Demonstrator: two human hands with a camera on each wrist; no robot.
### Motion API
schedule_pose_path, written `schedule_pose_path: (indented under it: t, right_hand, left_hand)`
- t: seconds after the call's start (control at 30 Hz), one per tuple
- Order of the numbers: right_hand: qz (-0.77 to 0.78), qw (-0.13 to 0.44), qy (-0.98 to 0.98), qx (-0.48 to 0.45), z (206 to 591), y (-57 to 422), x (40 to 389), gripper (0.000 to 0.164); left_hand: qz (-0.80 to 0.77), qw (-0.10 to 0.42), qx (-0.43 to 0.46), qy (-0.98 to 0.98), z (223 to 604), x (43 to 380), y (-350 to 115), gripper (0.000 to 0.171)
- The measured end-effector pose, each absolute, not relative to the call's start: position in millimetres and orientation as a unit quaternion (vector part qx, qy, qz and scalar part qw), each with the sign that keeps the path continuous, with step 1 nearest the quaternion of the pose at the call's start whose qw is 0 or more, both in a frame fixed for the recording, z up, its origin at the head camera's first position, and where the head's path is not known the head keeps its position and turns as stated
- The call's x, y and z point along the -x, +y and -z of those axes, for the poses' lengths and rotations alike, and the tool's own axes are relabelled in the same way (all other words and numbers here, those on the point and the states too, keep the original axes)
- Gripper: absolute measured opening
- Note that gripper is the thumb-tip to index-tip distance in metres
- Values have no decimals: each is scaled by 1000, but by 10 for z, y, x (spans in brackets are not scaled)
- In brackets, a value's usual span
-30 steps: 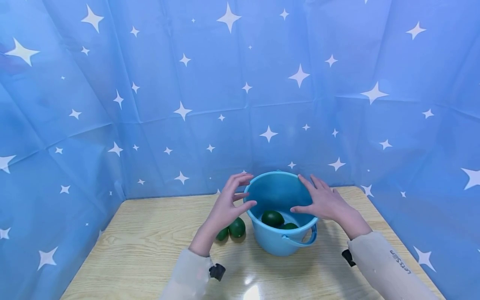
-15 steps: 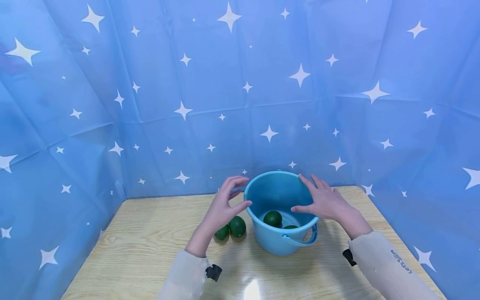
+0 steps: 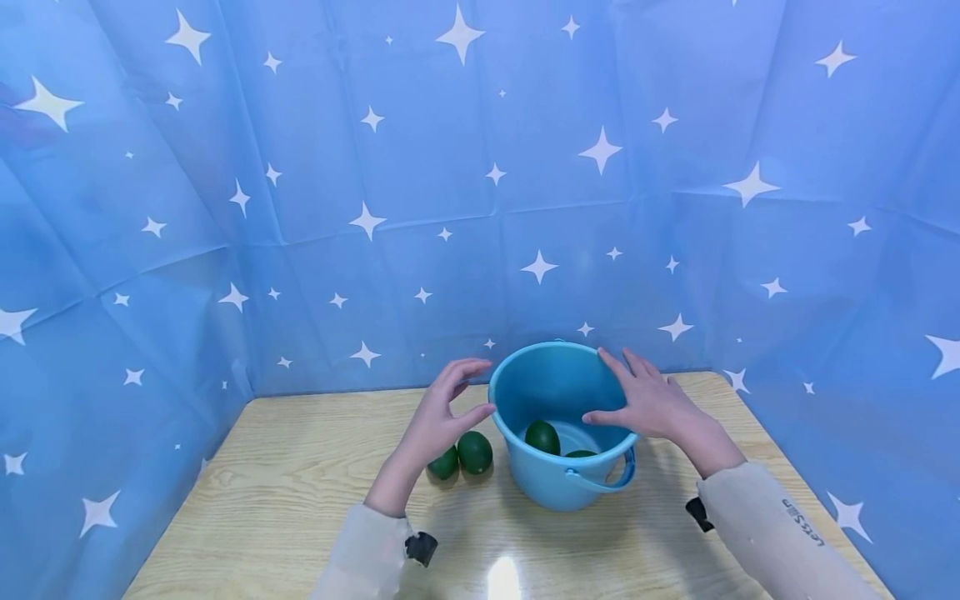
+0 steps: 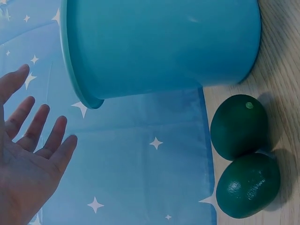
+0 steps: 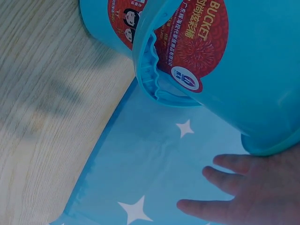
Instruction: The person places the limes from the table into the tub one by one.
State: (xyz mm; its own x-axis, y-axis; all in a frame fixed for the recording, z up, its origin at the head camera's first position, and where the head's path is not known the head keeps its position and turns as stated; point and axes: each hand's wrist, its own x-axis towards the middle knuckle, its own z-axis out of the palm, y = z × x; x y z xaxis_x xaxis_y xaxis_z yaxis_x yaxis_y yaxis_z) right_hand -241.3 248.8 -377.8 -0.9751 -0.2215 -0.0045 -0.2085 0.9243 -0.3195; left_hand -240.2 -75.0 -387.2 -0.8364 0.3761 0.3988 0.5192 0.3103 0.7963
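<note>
A light blue bucket (image 3: 558, 483) stands upright on the table, two dark green, smooth oval fruits like avocados (image 3: 542, 437) at its bottom. Just off the bucket's left rim is my left hand (image 3: 438, 421), holding nothing; the left wrist view shows its fingers spread beside the bucket wall. My right hand (image 3: 652, 404) lies over the right rim, thumb on the inner side and straight fingers (image 5: 206, 206) outside. Two more green fruits (image 4: 239, 126) touch each other on the table left of the bucket, below my left hand.
The bucket's handle (image 3: 622, 475) hangs down at its front right, and a red label (image 5: 192, 47) is on the outer wall. The light wood table (image 3: 300, 500) meets a blue star-patterned cloth (image 3: 375, 275) at the back and sides.
My left hand has drawn a little left, away from the bucket's rim. One green fruit inside the bucket has rolled slightly. My right hand has stayed at the rim.
</note>
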Motion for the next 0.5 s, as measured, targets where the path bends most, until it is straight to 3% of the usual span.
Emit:
schedule_pose_path:
  t: [0.5]
  right_hand:
    - [160,20,981,108,3774,2486,2414,113]
  left_hand:
    - [487,62,259,-832,3969,2414,-863,54]
